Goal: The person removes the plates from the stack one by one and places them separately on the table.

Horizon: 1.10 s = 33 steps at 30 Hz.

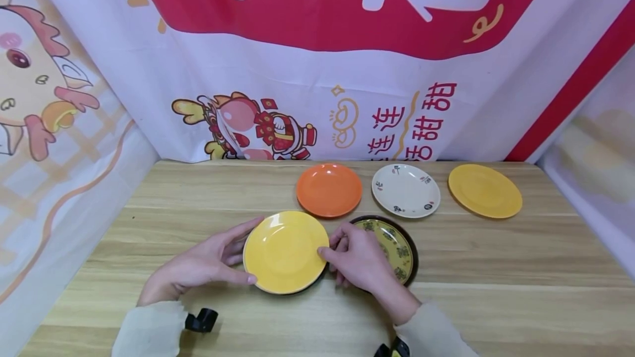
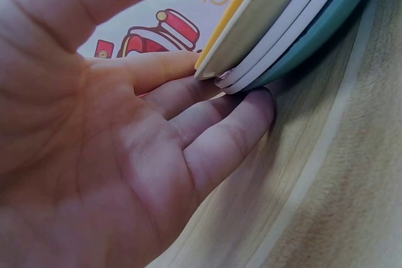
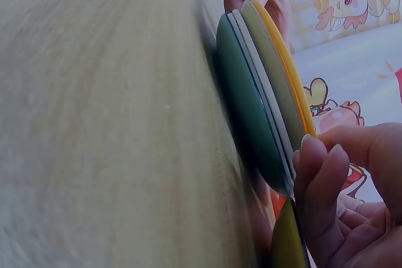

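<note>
A yellow plate [image 1: 285, 252] tops a small stack over the table. Beneath its edge are a pale beige layer, thin white rims and a green plate [image 3: 242, 101]. My left hand [image 1: 213, 260] holds the stack from the left, its thumb at the yellow rim and its fingers along the stacked edges. At the opposite side my right hand [image 1: 359, 255] pinches the yellow rim, thumb above and fingers at the side. A dark-rimmed olive plate [image 1: 397, 252] with a leafy pattern lies right of the stack, partly hidden by the right hand.
Along the back lie an orange plate [image 1: 329, 190], a white plate [image 1: 405, 191] with small dark motifs and another yellow plate [image 1: 485, 191]. All rest on a wooden table [image 1: 496, 302]. A printed cloth [image 1: 297, 70] hangs behind it.
</note>
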Available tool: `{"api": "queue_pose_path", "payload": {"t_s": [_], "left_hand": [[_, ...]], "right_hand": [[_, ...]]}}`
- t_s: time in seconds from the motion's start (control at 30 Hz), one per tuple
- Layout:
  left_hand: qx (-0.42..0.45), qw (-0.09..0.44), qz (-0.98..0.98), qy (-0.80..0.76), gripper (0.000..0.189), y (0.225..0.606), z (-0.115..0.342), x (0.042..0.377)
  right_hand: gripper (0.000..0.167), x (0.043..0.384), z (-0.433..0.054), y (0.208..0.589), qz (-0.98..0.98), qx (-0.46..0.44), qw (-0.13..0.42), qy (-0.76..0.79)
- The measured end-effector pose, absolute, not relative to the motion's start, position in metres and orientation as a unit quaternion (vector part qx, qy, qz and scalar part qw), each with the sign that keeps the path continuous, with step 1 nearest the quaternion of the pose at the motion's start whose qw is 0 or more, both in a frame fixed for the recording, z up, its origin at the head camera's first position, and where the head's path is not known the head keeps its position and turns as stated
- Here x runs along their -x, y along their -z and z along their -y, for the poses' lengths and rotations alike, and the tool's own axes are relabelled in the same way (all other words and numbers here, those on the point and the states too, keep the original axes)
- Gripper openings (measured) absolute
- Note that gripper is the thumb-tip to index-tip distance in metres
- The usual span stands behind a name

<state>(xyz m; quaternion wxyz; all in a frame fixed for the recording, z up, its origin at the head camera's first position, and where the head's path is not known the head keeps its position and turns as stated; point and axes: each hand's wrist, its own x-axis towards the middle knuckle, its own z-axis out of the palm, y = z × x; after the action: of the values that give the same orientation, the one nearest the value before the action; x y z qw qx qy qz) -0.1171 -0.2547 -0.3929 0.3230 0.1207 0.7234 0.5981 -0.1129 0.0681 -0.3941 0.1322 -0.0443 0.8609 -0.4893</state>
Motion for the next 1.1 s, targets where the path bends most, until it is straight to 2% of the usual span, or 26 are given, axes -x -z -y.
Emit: {"api": "queue_pose_path", "payload": {"t_s": [0.47,1.1], "left_hand": [[-0.127,0.324,-0.72,-0.6,0.111,0.393,0.255,0.118],[-0.133,0.314,-0.706,-0.621,0.11,0.406,0.264,0.122]], "right_hand": [[0.019,0.114,-0.068,0.398,-0.85,0.026,0.149,0.505],[0.022,0.113,-0.068,0.399,-0.847,0.038,0.144,0.511]]}}
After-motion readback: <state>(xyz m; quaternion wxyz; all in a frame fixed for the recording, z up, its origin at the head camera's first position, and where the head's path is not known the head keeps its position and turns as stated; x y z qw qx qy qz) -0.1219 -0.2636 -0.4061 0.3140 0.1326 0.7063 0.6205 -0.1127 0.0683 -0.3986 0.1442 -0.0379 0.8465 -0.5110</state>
